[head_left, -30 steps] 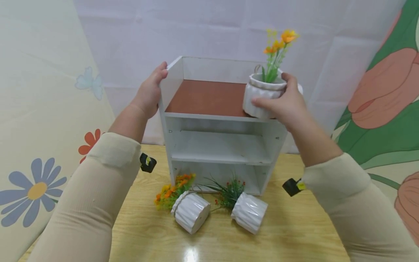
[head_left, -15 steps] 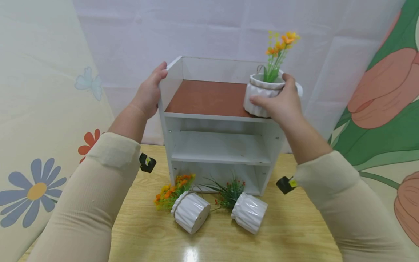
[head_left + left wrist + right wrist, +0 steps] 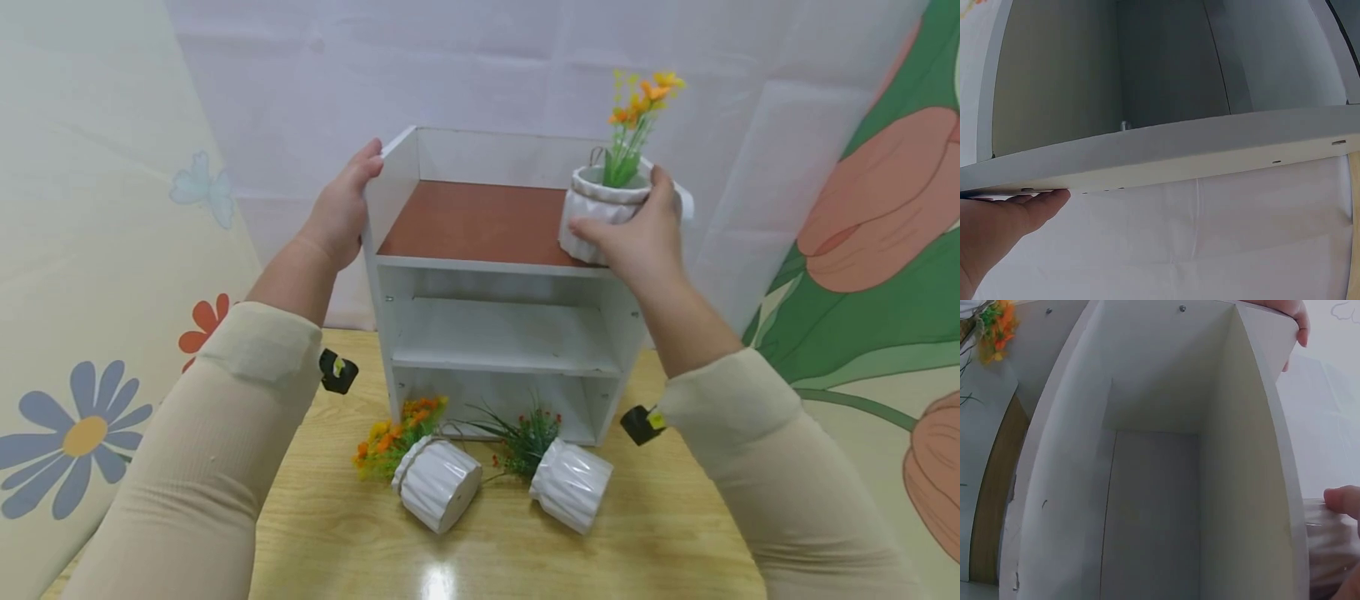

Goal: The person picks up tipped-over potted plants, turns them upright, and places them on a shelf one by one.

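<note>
Left hand (image 3: 341,212): clasps the top front corner of the left side panel of the small white three-tier wooden shelf unit (image 3: 502,329); fingers (image 3: 366,162) curled over the panel's upper edge, thumb hidden behind it.
Shelf unit: upright at the far middle of the light wooden table (image 3: 495,542), open front facing near; reddish-brown top board, two white shelves below.
Left fallen pot: white ribbed ceramic pot with orange and yellow artificial flowers (image 3: 435,482), on its side on the table just in front of the unit's left foot, base toward the near edge, flowers pointing to the bottom tier.
Right fallen pot: white ribbed pot wrapped in clear film with green sprigs and red berries (image 3: 570,483), also on its side, just right of the first, apart from it.
Held pot: white ribbed ceramic pot with tall orange and yellow artificial flowers (image 3: 603,212), upright on the reddish-brown top board at its right end, near the front edge.
Right hand (image 3: 641,237): grips the held pot from the near right side; fingers (image 3: 592,229) wrapped across its front, thumb on the rim at the right.
Backdrop: white sheet behind the unit, flower-printed cloth to left and right.
</note>
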